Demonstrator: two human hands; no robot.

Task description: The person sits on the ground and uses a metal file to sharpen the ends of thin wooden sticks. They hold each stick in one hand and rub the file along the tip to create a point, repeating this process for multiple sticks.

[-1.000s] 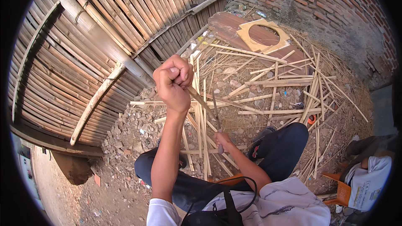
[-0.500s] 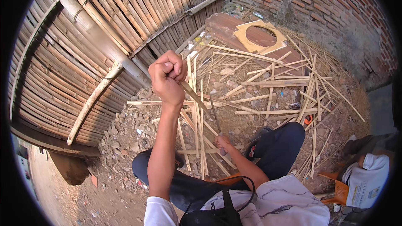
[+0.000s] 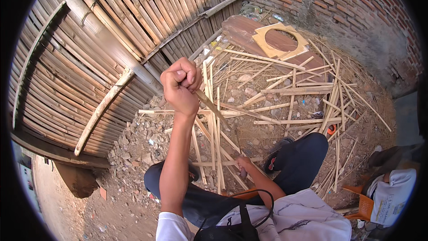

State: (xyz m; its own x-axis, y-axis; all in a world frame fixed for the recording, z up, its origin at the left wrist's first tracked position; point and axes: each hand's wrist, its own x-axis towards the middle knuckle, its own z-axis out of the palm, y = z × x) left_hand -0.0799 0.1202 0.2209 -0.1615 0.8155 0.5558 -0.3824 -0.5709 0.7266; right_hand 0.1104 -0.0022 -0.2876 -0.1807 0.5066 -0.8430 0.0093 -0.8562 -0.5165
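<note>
My left hand [image 3: 182, 85], raised in front of the bamboo fence, is closed in a fist round the upper end of a bamboo strip [image 3: 214, 109]. The strip slants down and to the right toward my right hand [image 3: 243, 162]. Lower, between my knees, that hand grips a knife [image 3: 243, 172] by its handle. Its thin dark blade points up beside the strip's lower end; whether the two touch I cannot tell. Several split bamboo strips [image 3: 216, 143] lie crossed on the ground under both hands.
More pale strips [image 3: 298, 90] are scattered ahead over rubble. Beyond them lies a brown board [image 3: 240, 29] with a yellowish panel with a round hole [image 3: 261, 42] on it. A bamboo fence [image 3: 89, 76] stands left, a brick wall [image 3: 347, 13] behind. Another person [image 3: 392, 196] sits at the right edge.
The knife in my right hand has shifted down and slightly right, its blade now nearer the strip's lower end. My left hand keeps its grip; the whole view has shifted slightly.
</note>
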